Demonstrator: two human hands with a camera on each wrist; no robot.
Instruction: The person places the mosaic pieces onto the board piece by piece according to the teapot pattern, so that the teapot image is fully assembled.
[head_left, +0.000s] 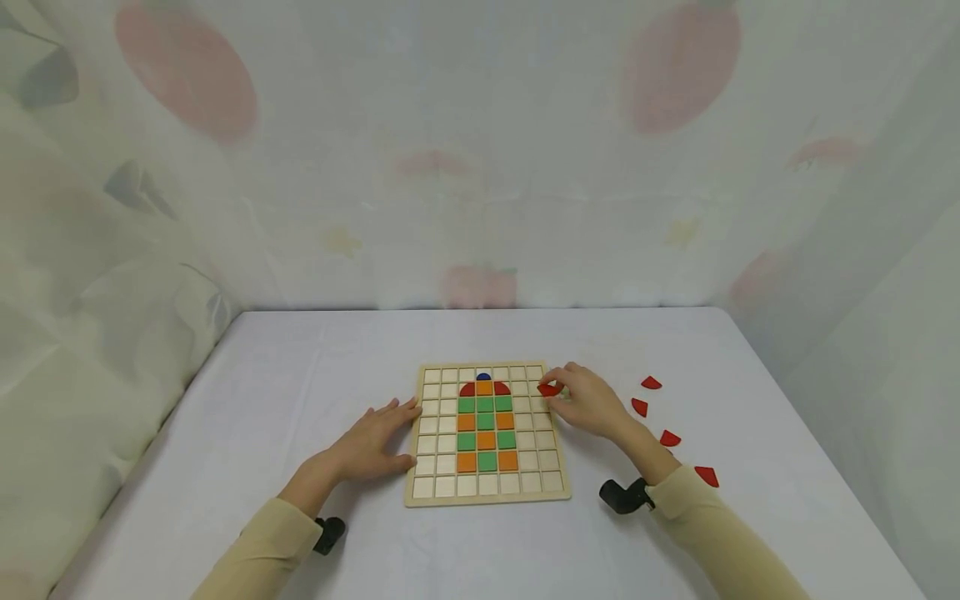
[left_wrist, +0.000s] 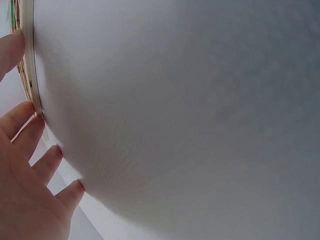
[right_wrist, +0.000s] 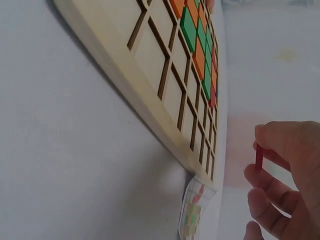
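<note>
A wooden grid board [head_left: 445, 486] lies on the table, with green tiles [head_left: 487, 461] and orange tiles [head_left: 507, 461] in a column pattern. At its top sit a blue half-round piece [head_left: 483, 377] and two red quarter-round pieces, one left [head_left: 467, 389], one right [head_left: 502, 388]. My left hand [head_left: 375, 442] touches the board's left edge with fingers spread. Over the board's upper right edge, my right hand [head_left: 588, 402] pinches a red quarter-round piece [head_left: 549, 389] between thumb and finger; the right wrist view shows that piece edge-on [right_wrist: 259, 157].
Several loose red pieces lie right of the board, the farthest [head_left: 651, 382] near the back and the closest [head_left: 707, 476] by my right sleeve. A small printed card [right_wrist: 192, 212] with a coloured pattern shows beside the board's corner. A patterned cloth [head_left: 480, 208] hangs behind the table.
</note>
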